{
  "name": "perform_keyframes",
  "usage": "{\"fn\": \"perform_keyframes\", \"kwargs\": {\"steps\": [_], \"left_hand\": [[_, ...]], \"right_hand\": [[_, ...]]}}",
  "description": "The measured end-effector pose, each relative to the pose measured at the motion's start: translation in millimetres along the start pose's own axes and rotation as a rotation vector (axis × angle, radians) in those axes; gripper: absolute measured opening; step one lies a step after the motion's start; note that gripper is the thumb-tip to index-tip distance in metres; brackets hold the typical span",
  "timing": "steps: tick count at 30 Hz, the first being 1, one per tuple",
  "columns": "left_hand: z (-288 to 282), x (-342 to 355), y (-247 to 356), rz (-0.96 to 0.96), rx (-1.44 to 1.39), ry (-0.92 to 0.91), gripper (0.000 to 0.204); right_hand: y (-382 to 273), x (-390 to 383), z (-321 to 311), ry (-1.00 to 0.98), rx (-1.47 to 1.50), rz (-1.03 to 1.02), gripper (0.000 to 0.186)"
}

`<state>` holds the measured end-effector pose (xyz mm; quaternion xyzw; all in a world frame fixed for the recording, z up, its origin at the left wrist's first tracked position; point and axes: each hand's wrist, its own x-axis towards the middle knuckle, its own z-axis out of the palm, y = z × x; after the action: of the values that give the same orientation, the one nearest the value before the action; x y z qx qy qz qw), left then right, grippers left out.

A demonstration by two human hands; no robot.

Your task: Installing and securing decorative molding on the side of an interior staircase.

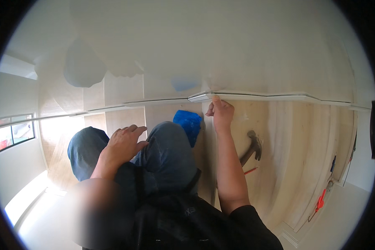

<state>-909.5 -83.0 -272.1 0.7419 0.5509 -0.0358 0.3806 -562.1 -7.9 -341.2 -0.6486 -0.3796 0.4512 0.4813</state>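
Observation:
A long, thin white trim strip (271, 98) runs along the foot of a glossy pale panel (246, 46) in front of me. My right hand (221, 114) is at its ribbed white part (200, 98), thumb up against the strip and the other fingers curled beneath it. I see nothing inside those curled fingers. Over my bent knees hovers my left hand (123, 143), its fingers loosely bent and apart, holding nothing. A crumpled blue plastic bag (188, 125) lies between my right knee and right hand.
Right of my right forearm, a claw hammer (251, 148) lies on a pale wooden surface, with a red pencil (251, 171) close by. Farther right are a dark blue pen-like thing (333, 163) and a red-orange tool (321, 201). A window (16, 131) is at far left.

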Motion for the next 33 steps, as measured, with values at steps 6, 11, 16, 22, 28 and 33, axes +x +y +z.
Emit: {"fn": "perform_keyframes", "kwargs": {"steps": [6, 11, 16, 22, 28, 33], "left_hand": [[4.0, 1.4, 15.3, 0.054, -0.007, 0.013, 0.049], [19.5, 17.0, 17.6, 0.098, -0.021, -0.068, 0.050], [45.7, 44.6, 3.1, 0.075, -0.088, -0.112, 0.049], [48.4, 39.0, -1.1, 0.063, -0.123, -0.130, 0.047], [21.6, -2.5, 13.7, 0.041, -0.079, -0.152, 0.045], [14.7, -34.6, 15.6, 0.103, -0.019, -0.128, 0.038]], "right_hand": [[-2.6, -1.6, 3.2, -0.005, -0.011, 0.038, 0.052], [-3.7, -0.2, 1.6, 0.017, -0.025, 0.053, 0.049], [-8.7, -3.5, 2.0, 0.001, 0.000, 0.019, 0.048], [-6.4, -0.3, -0.1, -0.019, -0.081, 0.015, 0.048], [-5.7, 3.9, -0.5, -0.010, -0.062, 0.066, 0.050], [-5.4, 4.3, -0.5, -0.009, 0.002, 0.041, 0.052]]}}
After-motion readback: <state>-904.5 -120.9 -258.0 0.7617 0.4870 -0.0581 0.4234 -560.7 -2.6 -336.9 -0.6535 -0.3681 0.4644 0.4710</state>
